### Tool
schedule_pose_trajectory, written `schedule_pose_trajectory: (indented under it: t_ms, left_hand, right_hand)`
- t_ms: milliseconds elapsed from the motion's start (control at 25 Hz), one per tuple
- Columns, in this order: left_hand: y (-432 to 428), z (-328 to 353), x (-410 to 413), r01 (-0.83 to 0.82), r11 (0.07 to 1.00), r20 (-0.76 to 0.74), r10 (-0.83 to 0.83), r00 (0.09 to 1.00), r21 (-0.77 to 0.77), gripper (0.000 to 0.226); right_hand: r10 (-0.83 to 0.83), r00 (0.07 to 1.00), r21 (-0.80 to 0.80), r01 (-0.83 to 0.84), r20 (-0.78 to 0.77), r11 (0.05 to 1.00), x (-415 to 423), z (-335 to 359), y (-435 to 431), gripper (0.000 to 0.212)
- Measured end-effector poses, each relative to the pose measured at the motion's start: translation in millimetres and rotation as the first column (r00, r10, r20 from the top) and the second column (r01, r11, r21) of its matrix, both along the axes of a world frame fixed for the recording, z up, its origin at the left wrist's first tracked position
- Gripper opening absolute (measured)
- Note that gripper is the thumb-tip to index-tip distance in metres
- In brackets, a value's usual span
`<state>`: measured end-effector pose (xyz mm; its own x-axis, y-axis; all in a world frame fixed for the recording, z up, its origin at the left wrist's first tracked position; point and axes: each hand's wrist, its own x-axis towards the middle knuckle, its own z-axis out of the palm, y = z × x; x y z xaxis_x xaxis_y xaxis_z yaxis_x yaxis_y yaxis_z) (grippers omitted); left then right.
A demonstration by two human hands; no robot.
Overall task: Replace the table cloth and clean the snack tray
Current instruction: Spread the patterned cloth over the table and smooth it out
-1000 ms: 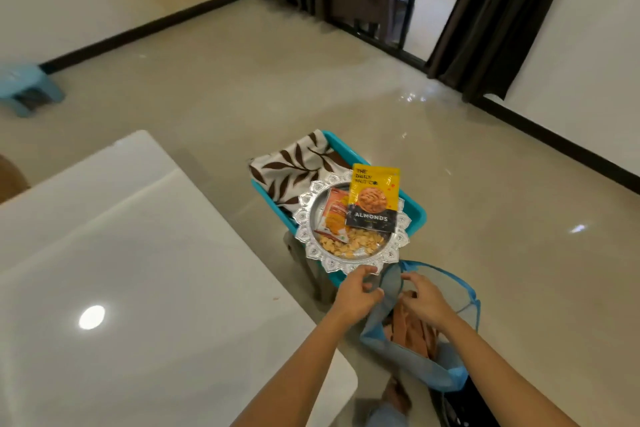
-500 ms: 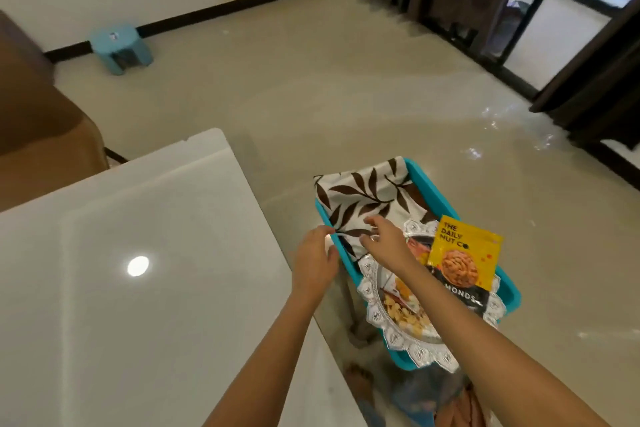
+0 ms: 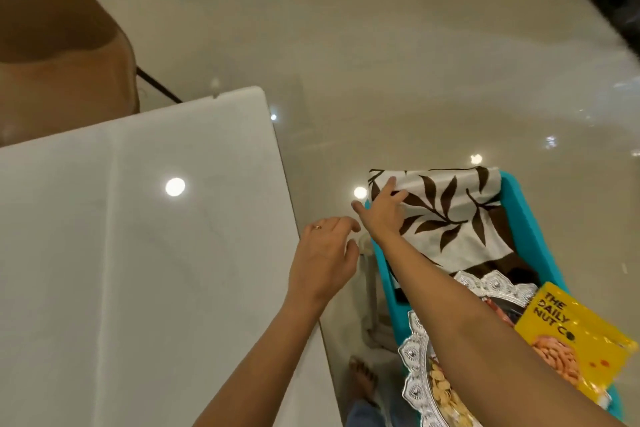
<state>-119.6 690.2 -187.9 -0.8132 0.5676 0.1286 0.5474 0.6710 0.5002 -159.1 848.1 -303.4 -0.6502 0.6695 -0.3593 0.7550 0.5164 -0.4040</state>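
right hand (image 3: pixel 381 215) flat on upper-left corner of leaf cloth (image 3: pixel 450 218) in teal basket (image 3: pixel 526 218), centre right; no grip visible. left hand (image 3: pixel 325 250) loose, empty, by table (image 3: pixel 138 253) edge. risk: snack tray (image 3: pixel 412 388), lower right, overlaps the cloth's near end; pulling could tip it.

Open room over the table (image 3: pixel 138 253) on my left. Narrow gap between its edge and the basket (image 3: pixel 519 204). Tray (image 3: pixel 491 284) and packet (image 3: pixel 568 333) crowd the basket's near end, overlapping the cloth (image 3: pixel 450 218).
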Motion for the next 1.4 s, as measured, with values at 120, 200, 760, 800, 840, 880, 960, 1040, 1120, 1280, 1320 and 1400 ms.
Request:
schedule_pose_trajectory:
  t_ms: [120,200,760,800,840,880,960,1040,1120,1280,1320,1400]
  left_hand:
    - [-0.6,-0.6,-4.1,-0.027,0.999,0.026,0.026,0.999,0.032,0.016]
    - [-0.1,-3.3,-2.6,-0.026,0.999,0.030,0.025,0.999,0.038,0.015]
    - [-15.4,33.0,6.7,-0.167,0.905,0.512,-0.064,0.857,0.392,0.015]
    - [-19.5,48.0,11.9,-0.331,0.832,0.665,-0.059,0.745,0.445,0.023]
    - [-28.7,66.5,18.9,-0.532,0.713,0.814,-0.093,0.574,0.457,0.036]
    - [-44.6,84.9,27.8,-0.707,0.575,0.907,-0.186,0.377,0.411,0.051]
    - [-99.1,104.9,42.1,-0.854,0.385,0.883,-0.441,0.162,0.349,0.079]
    - [-177.1,118.3,60.9,-0.863,0.272,0.787,-0.582,0.206,0.427,0.094]
    - [-248.3,136.6,84.4,-0.893,0.235,0.860,-0.444,0.252,0.383,0.094]
    - [-372.9,116.1,150.0,-0.947,0.258,0.977,-0.136,0.164,0.194,0.072]
    - [-392.8,105.4,161.6,-0.932,0.315,0.980,-0.142,0.142,0.181,0.071]
    - [-422.3,88.8,184.2,-0.920,0.363,0.987,-0.104,0.119,0.149,0.061]
  right_hand:
    - [-0.019,0.998,0.146,0.010,0.055,0.989,-9.5,-12.8,-0.4,0.076]
    - [-0.020,1.000,0.137,0.020,0.001,0.990,-9.4,-17.8,-2.4,0.056]
    - [-0.064,0.540,0.044,0.185,-0.839,0.982,86.1,148.3,-5.2,0.005]
    - [0.035,0.475,0.083,0.080,-0.879,0.993,97.4,174.4,-17.9,0.003]
    - [0.122,0.409,0.124,-0.023,-0.904,0.992,109.6,200.2,-37.0,0.004]
    - [0.204,0.347,0.171,-0.122,-0.915,0.978,122.1,225.0,-60.7,0.004]
    - [0.383,0.240,0.306,-0.300,-0.892,0.903,149.7,264.4,-117.4,0.007]
    - [0.568,0.132,0.431,-0.521,-0.813,0.737,186.2,283.0,-180.2,0.006]
    - [0.711,0.050,0.437,-0.758,-0.701,0.484,223.3,278.9,-239.1,0.004]
    - [0.912,0.156,-0.053,-0.988,-0.380,0.147,273.7,243.6,-336.0,0.021]
    - [0.921,0.222,-0.125,-0.973,-0.321,0.192,280.4,230.7,-352.7,0.026]
    - [0.800,0.480,-0.193,-0.877,-0.359,0.440,288.6,214.9,-382.8,0.029]
